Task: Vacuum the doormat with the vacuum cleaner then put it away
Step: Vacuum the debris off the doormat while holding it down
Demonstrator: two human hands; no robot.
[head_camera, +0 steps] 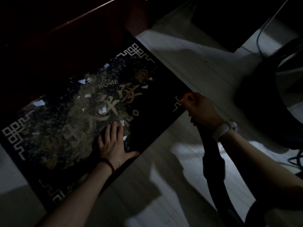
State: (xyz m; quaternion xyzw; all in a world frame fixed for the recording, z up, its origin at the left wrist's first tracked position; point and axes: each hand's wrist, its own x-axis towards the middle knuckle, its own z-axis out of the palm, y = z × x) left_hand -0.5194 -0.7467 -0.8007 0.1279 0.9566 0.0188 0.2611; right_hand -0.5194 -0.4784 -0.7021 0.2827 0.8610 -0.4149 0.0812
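Observation:
A dark doormat with gold patterns and the word HOME lies on the pale floor, strewn with several white paper scraps and fine debris. My left hand presses flat on the mat near its front edge, fingers spread. My right hand grips the vacuum cleaner, a dark tube with an orange part at the top, at the mat's right end. The tube runs down toward the bottom right; its nozzle is hidden.
A dark wooden door or cabinet borders the mat's far side. A dark round base with cables stands at the right. Pale floor stretches between the mat and the base. The room is dim.

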